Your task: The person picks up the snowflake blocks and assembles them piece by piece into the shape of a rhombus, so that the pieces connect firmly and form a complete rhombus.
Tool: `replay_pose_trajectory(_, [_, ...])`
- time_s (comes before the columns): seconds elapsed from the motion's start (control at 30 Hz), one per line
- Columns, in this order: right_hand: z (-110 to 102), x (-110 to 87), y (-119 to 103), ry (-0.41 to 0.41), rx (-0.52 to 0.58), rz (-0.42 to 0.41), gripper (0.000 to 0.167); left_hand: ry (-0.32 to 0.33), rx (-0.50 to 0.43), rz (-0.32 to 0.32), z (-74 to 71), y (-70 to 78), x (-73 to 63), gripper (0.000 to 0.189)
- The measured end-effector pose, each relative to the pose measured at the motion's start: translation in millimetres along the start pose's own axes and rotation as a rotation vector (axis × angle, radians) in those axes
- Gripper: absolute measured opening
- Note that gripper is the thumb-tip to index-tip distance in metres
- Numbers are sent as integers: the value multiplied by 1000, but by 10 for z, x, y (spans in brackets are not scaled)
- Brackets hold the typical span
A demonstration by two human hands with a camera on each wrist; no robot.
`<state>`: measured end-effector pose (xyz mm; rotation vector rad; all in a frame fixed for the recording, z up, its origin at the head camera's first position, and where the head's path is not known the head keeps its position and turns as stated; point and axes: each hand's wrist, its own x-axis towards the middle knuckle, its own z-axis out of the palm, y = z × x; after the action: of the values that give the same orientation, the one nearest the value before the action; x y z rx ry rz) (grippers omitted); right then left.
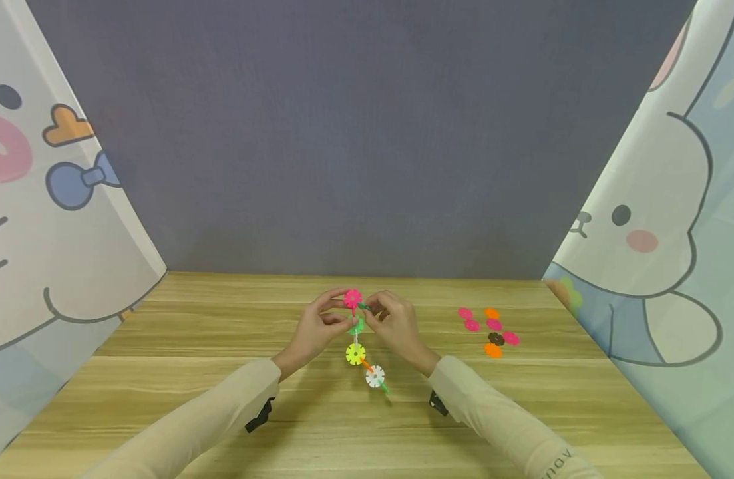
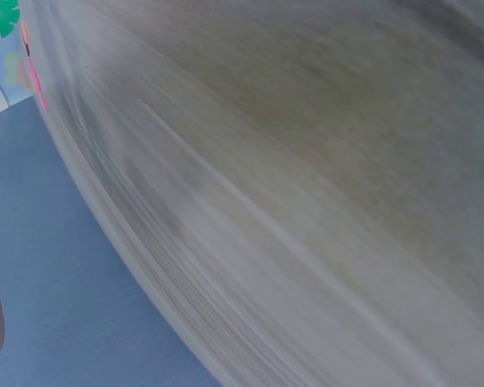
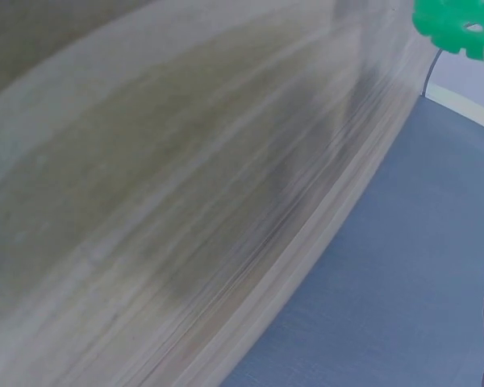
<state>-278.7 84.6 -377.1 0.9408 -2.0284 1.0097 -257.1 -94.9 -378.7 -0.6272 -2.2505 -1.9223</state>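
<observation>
A chain of notched plastic interlocking discs hangs between the hands in the head view. From the top it runs through a pink disc [image 1: 353, 299], a green disc [image 1: 357, 326], a yellow disc [image 1: 355, 354], an orange disc [image 1: 367, 364] seen edge-on and a white disc [image 1: 375, 376], with a light green disc [image 1: 384, 386] at its lower end. My left hand [image 1: 319, 324] holds the chain near its top, thumb by the green disc. My right hand [image 1: 396, 320] pinches a dark green disc [image 1: 364, 307], edge-on against the pink one.
Several loose discs lie on the wooden table to the right, among them a pink disc [image 1: 465, 313], an orange disc [image 1: 493, 350] and a dark brown disc [image 1: 496, 339]. A grey panel [image 1: 355, 146] rises behind the table [image 1: 181, 332], with cartoon-printed walls at both sides.
</observation>
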Motion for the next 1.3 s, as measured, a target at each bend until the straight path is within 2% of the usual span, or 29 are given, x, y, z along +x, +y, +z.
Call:
replay_pose_trajectory(0.2, [4,-5,-6,-18,67,5,12,-24,-9,-14,-10,50,-11,57])
replay_pose_trajectory(0.4, [2,-2,-16,-23,57,-9,8,-52,4,-23,1,225,-67,56])
replay_pose_trajectory(0.57, [-4,2,-18,-32,61,-16,7,-53,33,-22,11,291,-89,55])
replay_pose_trajectory(0.83, [-35,-9,-20,-97,51,18,12,-35,43,-20,-9,0,-21,57])
replay_pose_trajectory(1.03, [-86,-63,45,-202,74,98,18,-29,-1,-68,-30,-30,-38,60])
replay_pose_trajectory(1.3, [-355,-184,246,-287,4,185,23,-14,-15,-70,-71,-51,-54,60])
